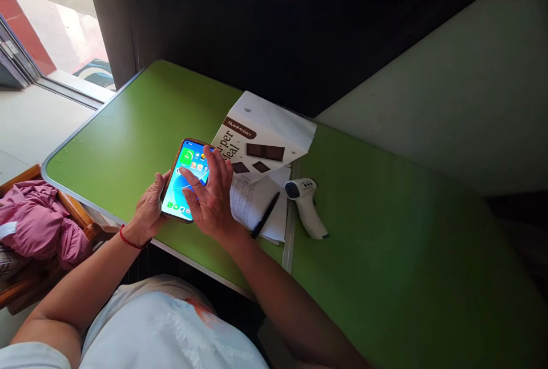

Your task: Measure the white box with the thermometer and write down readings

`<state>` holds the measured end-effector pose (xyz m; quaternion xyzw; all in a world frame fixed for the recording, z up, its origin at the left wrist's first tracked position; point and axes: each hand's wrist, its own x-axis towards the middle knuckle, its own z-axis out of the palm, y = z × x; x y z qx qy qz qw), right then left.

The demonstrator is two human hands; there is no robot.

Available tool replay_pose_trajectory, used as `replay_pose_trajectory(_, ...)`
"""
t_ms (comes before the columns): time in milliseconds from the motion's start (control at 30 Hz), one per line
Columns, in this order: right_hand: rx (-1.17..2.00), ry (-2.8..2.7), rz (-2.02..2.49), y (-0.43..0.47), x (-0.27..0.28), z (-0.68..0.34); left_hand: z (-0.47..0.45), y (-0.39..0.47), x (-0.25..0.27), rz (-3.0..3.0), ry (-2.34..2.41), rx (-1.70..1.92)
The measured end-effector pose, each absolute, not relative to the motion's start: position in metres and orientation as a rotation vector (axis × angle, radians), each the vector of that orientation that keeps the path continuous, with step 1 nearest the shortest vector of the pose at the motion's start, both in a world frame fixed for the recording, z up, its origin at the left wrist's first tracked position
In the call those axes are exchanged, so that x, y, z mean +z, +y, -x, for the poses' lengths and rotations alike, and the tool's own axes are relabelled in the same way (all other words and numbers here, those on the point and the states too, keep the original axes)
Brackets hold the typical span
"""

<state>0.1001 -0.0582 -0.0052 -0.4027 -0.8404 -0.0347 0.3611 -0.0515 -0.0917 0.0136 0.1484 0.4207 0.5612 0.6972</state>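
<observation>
A smartphone [174, 192] with a lit blue home screen and app icons is held up over the green table. My left hand [149, 203] grips it by its left edge and from behind; a red cord bracelet is on that wrist. Over the right part of the screen is my right hand [213, 197], its fingers apart and the index fingertip at or just above the glass. The right hand holds nothing. Behind it lies a white box [274, 129] printed "NutriMotion". Papers with writing [242, 203] and a black pen [266, 215] lie to the right of that hand.
A white handheld infrared thermometer [307, 206] rests on the green table [128, 129], right of the papers. Pink cloth [43, 220] is heaped on a wooden chair [79, 215] at the left. A dark panel [240, 20] and a pale wall [462, 72] stand behind the table.
</observation>
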Motion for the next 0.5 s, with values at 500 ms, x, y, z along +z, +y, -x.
replay_pose_trajectory(500, -0.098, -2.166, 1.043, -0.0622, -0.0098, -0.0963, 0.0543, -0.0932, 0.0061, -0.375, 0.927, 1.251)
